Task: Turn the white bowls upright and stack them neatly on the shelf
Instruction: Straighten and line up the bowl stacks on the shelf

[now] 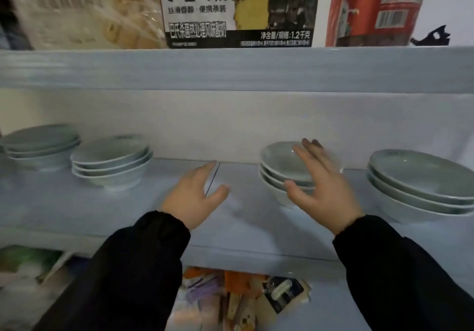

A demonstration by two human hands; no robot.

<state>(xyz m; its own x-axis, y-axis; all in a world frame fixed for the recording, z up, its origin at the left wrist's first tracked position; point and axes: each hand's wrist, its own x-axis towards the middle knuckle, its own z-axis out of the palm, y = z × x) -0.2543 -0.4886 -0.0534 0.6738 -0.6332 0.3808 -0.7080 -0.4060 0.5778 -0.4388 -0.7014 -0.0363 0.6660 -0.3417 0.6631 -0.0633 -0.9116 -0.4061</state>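
On the middle shelf [243, 228] of a pale cupboard, a person in black sleeves [133, 266] holds both hands out flat among white bowls that all stand rim-up, nested in four stacks of three. Taking the seam [213, 177] in the shelf board as the mark, the first stack [38, 146] sits far to its left, the second stack [110, 161] nearer on that side, the third stack [279, 166] just right of it and the fourth stack [420, 182] well right, by the edge of view.

The left hand [191, 197] hovers over the seam, fingers straight, thumb apart, gripping nothing. The right hand [323, 189] is spread across the front of the third stack; blur makes it hard to say whether the fingers touch the top rim, but nothing is clasped.

With no bowl seen lying mouth-down, the task looks close to done, and only squaring of the stacks may remain.

The bowls appear to be glazed ceramic: stiff, brittle at the rim and likely slick under dry fingers. Three together would be heavy for one hand. A safe hold would be both palms cupping the lowest bowl's wall near its foot; a single bowl is better taken with the thumb inside the rim and the fingers under the wall.

A printed carton [238, 10] stands above the seam and loose packets [238, 300] lie below.
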